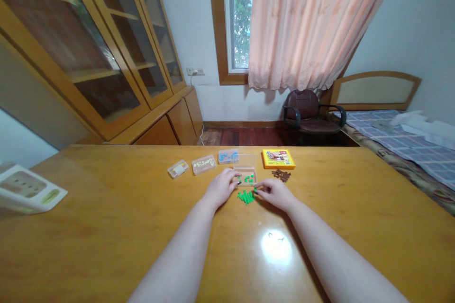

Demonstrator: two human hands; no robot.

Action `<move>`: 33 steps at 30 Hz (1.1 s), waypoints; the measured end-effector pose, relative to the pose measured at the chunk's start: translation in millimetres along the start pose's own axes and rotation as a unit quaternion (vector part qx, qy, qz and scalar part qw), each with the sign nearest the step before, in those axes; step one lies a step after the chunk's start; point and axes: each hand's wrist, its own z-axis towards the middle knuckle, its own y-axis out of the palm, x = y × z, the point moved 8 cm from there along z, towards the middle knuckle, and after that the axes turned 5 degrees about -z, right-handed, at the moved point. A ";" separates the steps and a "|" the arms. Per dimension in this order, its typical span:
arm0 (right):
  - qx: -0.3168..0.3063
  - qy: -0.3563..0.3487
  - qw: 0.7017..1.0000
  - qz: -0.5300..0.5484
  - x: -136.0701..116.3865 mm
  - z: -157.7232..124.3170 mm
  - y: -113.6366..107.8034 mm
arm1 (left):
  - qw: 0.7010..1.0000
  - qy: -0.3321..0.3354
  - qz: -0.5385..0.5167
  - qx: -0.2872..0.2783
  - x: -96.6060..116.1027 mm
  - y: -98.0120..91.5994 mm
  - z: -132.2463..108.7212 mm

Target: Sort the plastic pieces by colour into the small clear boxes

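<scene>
In front of me stands a small clear plastic box (250, 184) with its lid tipped up at the back and several green pieces inside. My left hand (223, 186) is curled over the left end of this box, fingers and thumb closed about its side. Just in front of the box, a pile of small green pieces (246, 197) lies on the table. My right hand (273, 192) is at the pile's right edge, thumb and fingertips pinched together on a small green piece (255, 190). The exact shape of that piece is too small to make out.
Behind the box lie a clear box of blue pieces (227, 156), one of pale pieces (204, 164) and a smaller box (177, 169). A yellow picture box (278, 158) and brown pieces (281, 175) are at right. A white object (30, 188) stands far left on the wooden table (124, 227).
</scene>
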 end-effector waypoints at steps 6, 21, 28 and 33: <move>0.128 0.032 0.991 -0.009 9.2 1.4 -13.5 | 0.996 0.012 0.037 -0.085 3.0 9.5 -5.0; 0.144 0.094 0.985 0.005 40.3 -2.1 -39.1 | 0.992 0.011 0.050 -0.118 5.4 7.1 -10.3; -0.064 0.017 0.989 -0.134 21.9 -9.8 -25.8 | 0.988 0.003 0.051 -0.143 7.6 11.8 -11.5; -0.052 -0.012 0.979 -0.197 12.8 -6.6 -26.2 | 0.988 -0.005 0.062 -0.140 6.4 13.4 -10.6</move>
